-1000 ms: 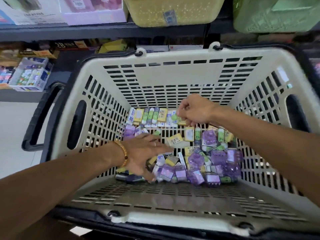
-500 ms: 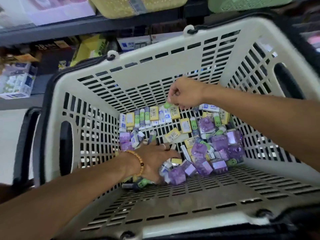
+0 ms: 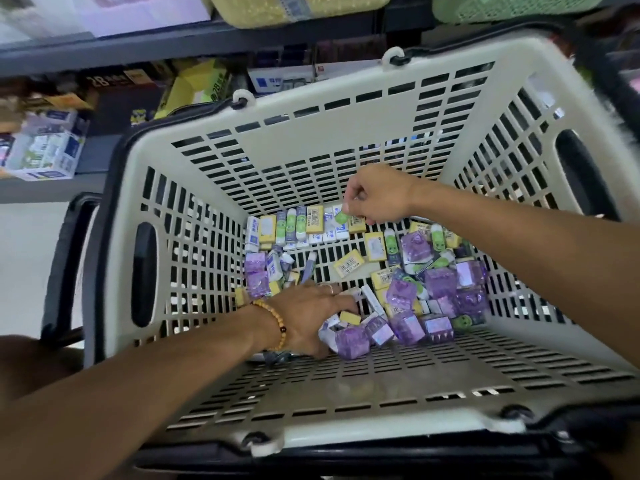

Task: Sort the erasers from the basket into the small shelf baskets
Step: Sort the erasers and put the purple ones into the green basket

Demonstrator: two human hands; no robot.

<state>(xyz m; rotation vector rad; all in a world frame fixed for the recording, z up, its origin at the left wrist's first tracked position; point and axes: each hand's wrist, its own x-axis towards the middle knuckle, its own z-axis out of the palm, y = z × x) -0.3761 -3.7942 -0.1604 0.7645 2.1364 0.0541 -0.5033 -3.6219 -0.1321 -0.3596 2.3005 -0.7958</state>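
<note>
While your right hand (image 3: 375, 197) pinches a green eraser (image 3: 341, 216) at 12 o'clock, your left hand (image 3: 311, 315) lies flat on the pile; lift it to a shelf basket (image 3: 291, 8) next.

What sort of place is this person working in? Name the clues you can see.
Probably a stationery shop. A plastic shopping basket holds many packaged erasers with barcode labels, and behind it a dark shelf carries boxed goods and a small yellow basket.
</note>
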